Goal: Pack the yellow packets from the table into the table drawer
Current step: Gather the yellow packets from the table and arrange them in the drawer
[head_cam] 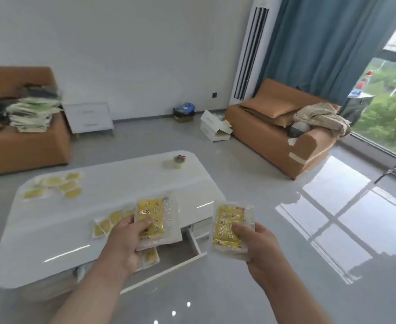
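Note:
My left hand grips a stack of yellow packets above the front edge of the white table. My right hand holds a second yellow packet stack to the right, over the floor beside the open drawer. The drawer is pulled out below the table front, and a yellow packet lies inside it. More yellow packets lie on the table, one group near my left hand and another group at the far left corner.
A tape roll sits at the table's far end. Tan sofas stand at the left and right. A white nightstand, boxes and a bin line the far wall. Glossy grey floor surrounds the table.

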The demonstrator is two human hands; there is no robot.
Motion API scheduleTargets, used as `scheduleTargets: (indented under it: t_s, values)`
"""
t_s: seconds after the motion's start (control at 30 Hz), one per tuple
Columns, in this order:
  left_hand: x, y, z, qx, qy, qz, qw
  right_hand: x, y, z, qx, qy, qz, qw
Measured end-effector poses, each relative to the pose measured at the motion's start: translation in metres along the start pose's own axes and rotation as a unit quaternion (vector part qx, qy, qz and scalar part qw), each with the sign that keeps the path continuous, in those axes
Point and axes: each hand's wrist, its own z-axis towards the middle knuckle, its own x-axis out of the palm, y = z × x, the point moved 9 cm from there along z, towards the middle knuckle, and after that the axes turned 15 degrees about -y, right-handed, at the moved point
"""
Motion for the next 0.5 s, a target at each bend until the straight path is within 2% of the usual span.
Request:
scheduleTargets:
  t_s: [0.3, 0.5]
  values:
    - [-0.068, -0.016, 0.0, 0.04, -0.133, -0.084, 0.987, 0.072, -0.001, 0.028, 0.011, 0.133, -0.072, 0.988]
    - [-0.114, -0.045, 0.06, 0.043, -0.162, -0.1, 0.981, 0.164, -0.021, 0.034, 0.007, 0.162, -0.115, 0.98]
